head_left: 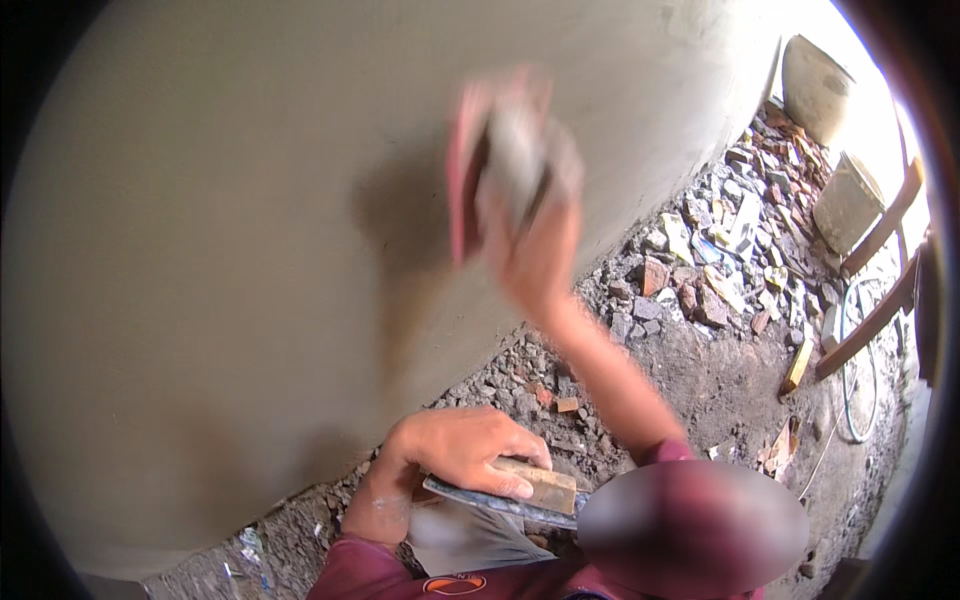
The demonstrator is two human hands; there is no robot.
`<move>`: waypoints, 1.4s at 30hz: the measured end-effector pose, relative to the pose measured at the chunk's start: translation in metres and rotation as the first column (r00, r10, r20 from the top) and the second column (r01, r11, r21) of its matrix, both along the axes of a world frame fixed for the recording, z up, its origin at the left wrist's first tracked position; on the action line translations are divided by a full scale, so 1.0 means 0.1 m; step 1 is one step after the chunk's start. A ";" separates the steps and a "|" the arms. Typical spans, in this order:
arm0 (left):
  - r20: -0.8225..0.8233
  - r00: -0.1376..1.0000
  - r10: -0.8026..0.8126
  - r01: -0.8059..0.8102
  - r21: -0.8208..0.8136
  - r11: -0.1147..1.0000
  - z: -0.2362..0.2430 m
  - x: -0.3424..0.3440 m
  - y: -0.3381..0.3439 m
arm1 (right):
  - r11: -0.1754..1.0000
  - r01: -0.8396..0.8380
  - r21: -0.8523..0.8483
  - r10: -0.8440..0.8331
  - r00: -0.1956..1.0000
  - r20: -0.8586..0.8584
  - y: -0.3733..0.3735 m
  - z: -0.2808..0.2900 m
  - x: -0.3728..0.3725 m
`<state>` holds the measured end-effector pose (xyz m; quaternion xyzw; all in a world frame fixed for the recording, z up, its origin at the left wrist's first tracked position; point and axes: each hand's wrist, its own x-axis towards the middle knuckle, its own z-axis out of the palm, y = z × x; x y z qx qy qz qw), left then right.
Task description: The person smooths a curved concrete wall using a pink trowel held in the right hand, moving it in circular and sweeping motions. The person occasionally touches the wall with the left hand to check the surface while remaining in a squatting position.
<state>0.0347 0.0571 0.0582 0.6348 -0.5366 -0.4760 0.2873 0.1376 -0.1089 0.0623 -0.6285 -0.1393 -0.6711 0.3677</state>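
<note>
A smooth grey plastered wall (230, 200) fills the left and upper part of the view. My right hand (540, 250), smeared by motion, is raised in front of it and closed round the grey handle of a plastering float (462, 190). The float has a reddish-pink plate, held edge-on to me; whether it touches the plaster I cannot tell. Low down, close to my body, my left hand (462, 445) grips a plastering trowel (550, 490) by its wooden block handle. Its flat, dark blade lies under that hand, partly hidden.
Broken brick and stone rubble (700, 270) runs along the wall's foot. Two dirty buckets (848, 203) stand at the far right, near slanting wooden poles (875, 310). A pale hose (850, 400) loops beside a yellowish wood piece (797, 367) on the ground.
</note>
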 end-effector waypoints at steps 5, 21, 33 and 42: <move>0.072 0.996 -0.055 0.059 -0.062 0.996 -0.02 0.08 -0.29 | 0.998 0.037 -0.045 -0.041 0.996 -0.080 -0.70 1.83 0.25; -0.009 0.997 0.079 -0.079 -0.050 0.996 0.09 0.03 0.14 | 0.996 0.070 0.060 -0.070 0.997 -0.017 -0.64 0.47 0.45; 0.018 0.997 0.073 -0.074 0.030 0.997 -0.11 0.16 0.01 | 0.974 -0.065 0.217 0.169 0.849 -0.501 0.32 -1.58 -0.20; 0.017 0.997 0.079 -0.080 0.090 0.993 -0.18 0.28 -0.15 | 0.903 0.342 0.262 -0.293 0.933 -0.207 -2.06 0.37 0.89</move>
